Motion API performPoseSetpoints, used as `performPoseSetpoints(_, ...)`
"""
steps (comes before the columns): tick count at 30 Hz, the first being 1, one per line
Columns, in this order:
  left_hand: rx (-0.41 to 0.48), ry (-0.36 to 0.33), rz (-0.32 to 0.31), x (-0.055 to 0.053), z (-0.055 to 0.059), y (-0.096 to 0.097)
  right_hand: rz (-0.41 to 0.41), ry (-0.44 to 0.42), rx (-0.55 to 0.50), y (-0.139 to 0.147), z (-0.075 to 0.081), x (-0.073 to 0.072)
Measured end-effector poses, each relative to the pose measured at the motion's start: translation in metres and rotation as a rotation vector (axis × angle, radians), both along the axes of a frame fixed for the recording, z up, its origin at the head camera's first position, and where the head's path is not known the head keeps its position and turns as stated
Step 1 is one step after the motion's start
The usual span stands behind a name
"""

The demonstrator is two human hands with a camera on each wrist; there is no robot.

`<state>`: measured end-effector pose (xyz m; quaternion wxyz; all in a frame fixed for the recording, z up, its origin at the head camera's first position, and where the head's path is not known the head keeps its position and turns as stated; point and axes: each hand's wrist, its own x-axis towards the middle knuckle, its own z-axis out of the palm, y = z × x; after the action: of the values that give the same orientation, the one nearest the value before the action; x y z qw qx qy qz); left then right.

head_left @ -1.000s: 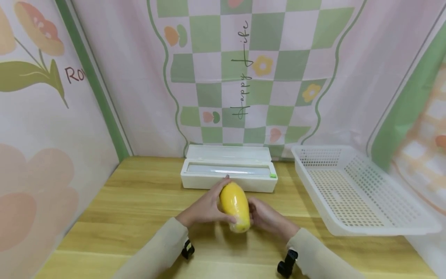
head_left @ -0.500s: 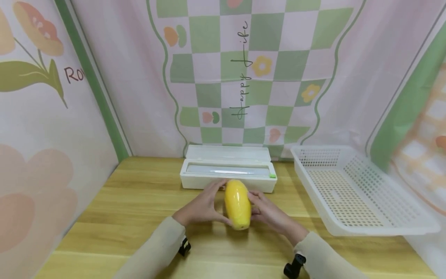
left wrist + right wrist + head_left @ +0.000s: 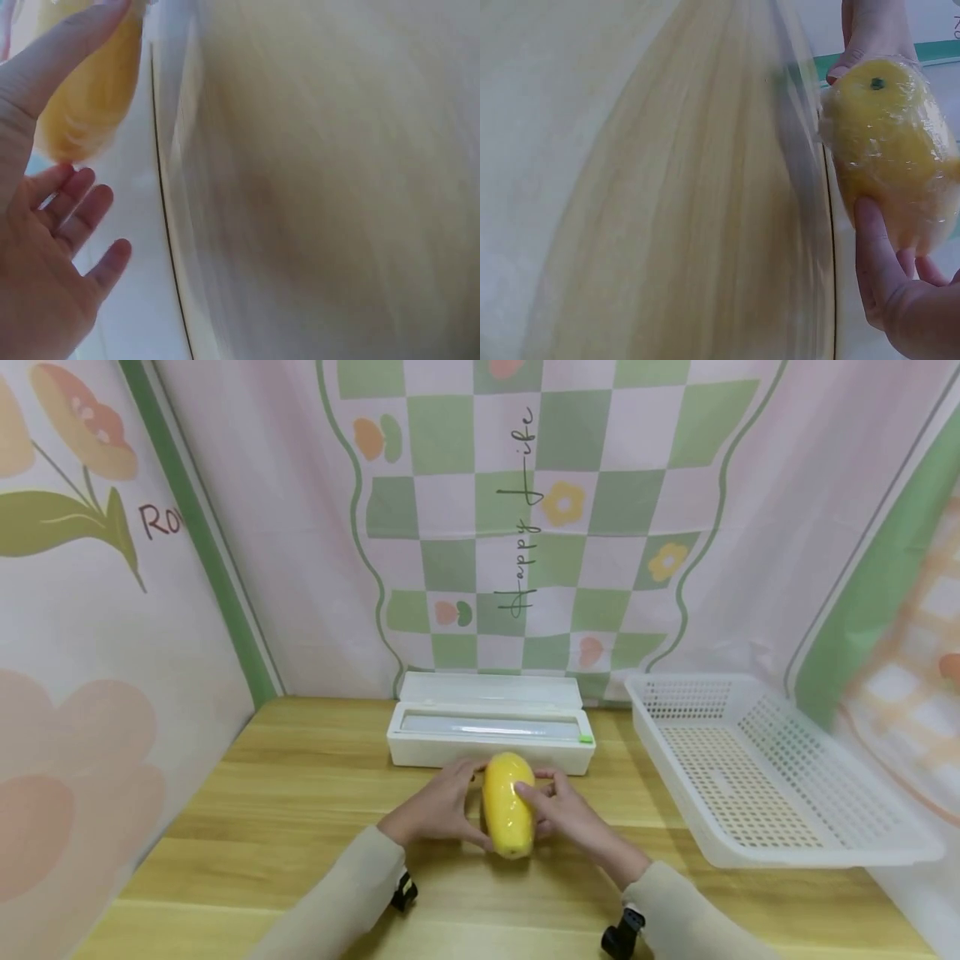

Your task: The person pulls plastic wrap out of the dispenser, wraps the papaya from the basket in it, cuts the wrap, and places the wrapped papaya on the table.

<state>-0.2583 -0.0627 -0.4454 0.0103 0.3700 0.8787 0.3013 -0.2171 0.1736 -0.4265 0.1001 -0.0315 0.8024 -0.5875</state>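
Observation:
A long, rounded yellow fruit (image 3: 510,810), wrapped in clear film, is held between both hands at the middle of the table. My left hand (image 3: 435,806) grips it from the left, thumb at the near end and fingers by the far end. From the right, my right hand (image 3: 573,818) holds it with the thumb over its upper side. In the right wrist view, wrinkled film covers the fruit (image 3: 892,127) around a small dark green spot at its end. Some left-hand fingers (image 3: 90,214) stand off the fruit in the left wrist view.
Just behind the hands is a long white cling film box (image 3: 420,752), its lid raised and a roll inside. A white perforated basket (image 3: 825,857) stands on the right. The wooden table (image 3: 300,777) meets a patterned curtain at the back.
The fruit has turned more upright in the head view and shifted slightly. My right hand has moved from low beside it to a grip with the thumb over its upper side.

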Motion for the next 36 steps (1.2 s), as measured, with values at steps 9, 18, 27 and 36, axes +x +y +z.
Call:
performPoseSetpoints(9,-0.076,0.013,0.065,-0.001,-0.008,0.001,0.024,0.044,-0.008,-0.006,-0.003,-0.004)
performPoseSetpoints(18,-0.087,-0.071,0.1,-0.003,-0.009,0.004,0.036,0.034,0.011,-0.004,-0.006,-0.01)
performPoseSetpoints(27,-0.08,-0.107,0.098,-0.006,-0.009,0.004,0.059,0.02,0.014,0.0,-0.006,-0.016)
performPoseSetpoints(36,-0.076,-0.17,0.096,-0.008,-0.011,-0.002,0.067,-0.004,0.035,0.01,-0.003,-0.014)
